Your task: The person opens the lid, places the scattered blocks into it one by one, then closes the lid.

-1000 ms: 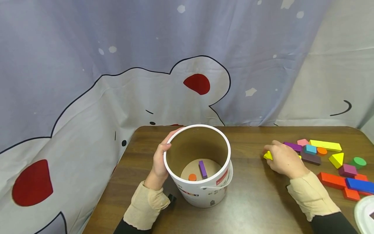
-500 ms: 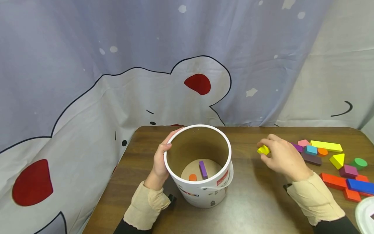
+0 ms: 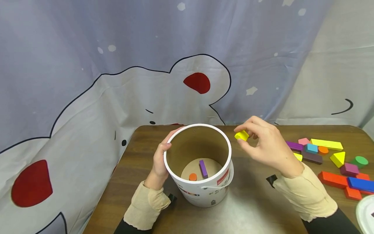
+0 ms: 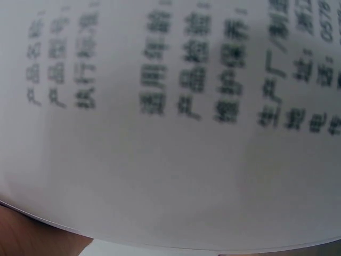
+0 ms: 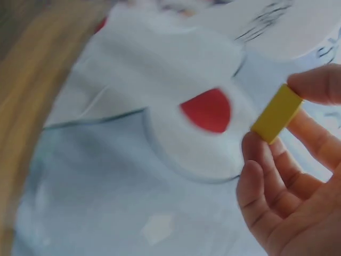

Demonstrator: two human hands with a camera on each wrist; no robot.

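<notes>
A white bucket (image 3: 201,195) with a wire-like handle stands in the middle of the table, tilted slightly in view. My left hand (image 3: 160,157) grips its left rim, thumb over the edge. Inside on the bottom lie a purple block (image 3: 203,169) and an orange round block (image 3: 193,176). Just right of the rim, my right hand (image 3: 264,143) pinches a small yellow block (image 3: 241,135) between thumb and fingertips, raised above the table. The right wrist view shows the yellow block (image 5: 277,113) held at the fingertips. Printed bucket wall (image 4: 160,170) fills the left wrist view.
Several coloured blocks lie at the right of the table, among them a long yellow block (image 3: 326,144), a green cylinder (image 3: 359,161), a red block (image 3: 332,179) and a blue block (image 3: 361,184). A white lid-like disc (image 3: 362,211) sits at the right edge. A patterned curtain (image 3: 131,97) hangs behind.
My right hand has lifted the yellow block off the table near the other blocks and carried it left, close to the bucket. The left hand and bucket stay put.
</notes>
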